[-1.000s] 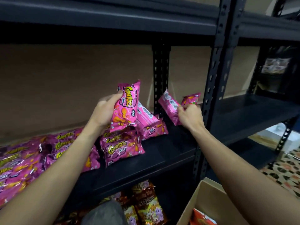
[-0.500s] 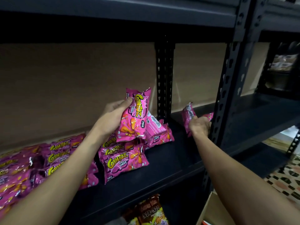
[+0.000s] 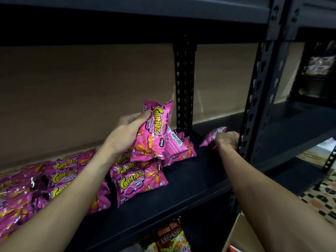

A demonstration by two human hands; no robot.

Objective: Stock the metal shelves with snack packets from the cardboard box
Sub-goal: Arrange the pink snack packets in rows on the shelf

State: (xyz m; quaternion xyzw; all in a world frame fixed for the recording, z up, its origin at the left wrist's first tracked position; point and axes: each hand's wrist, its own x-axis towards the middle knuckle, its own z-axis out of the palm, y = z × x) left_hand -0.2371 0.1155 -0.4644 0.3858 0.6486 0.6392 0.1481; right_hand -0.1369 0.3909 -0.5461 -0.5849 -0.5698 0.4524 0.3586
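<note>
**Two pink packets held at the black shelf**

An upright pink foil snack packet with yellow letters point(image 3: 152, 135) is held by the left hand point(image 3: 125, 131). The thumb is pressed on its front near the top and the fingers are curled behind it. The lower edge of this packet is touching the packets below it.

A second pink foil packet point(image 3: 211, 136) is gripped by the right hand point(image 3: 227, 140), with the fingers curled round it. It is held low over the black metal shelf point(image 3: 190, 179), just beside the black perforated front post point(image 3: 258, 99). Whether it touches the shelf cannot be told.

A long pile of the same pink packets point(image 3: 54, 180) is laid on the left part of the shelf, under the left forearm. One flat pink packet point(image 3: 140, 182) is seen at the front of the pile, and some leaning pink packets point(image 3: 180, 144) are seen between the two hands.

A corner of the brown cardboard box point(image 3: 240, 235) is seen at the bottom right. Orange-brown snack packets point(image 3: 171, 235) are placed on the shelf below.
</note>
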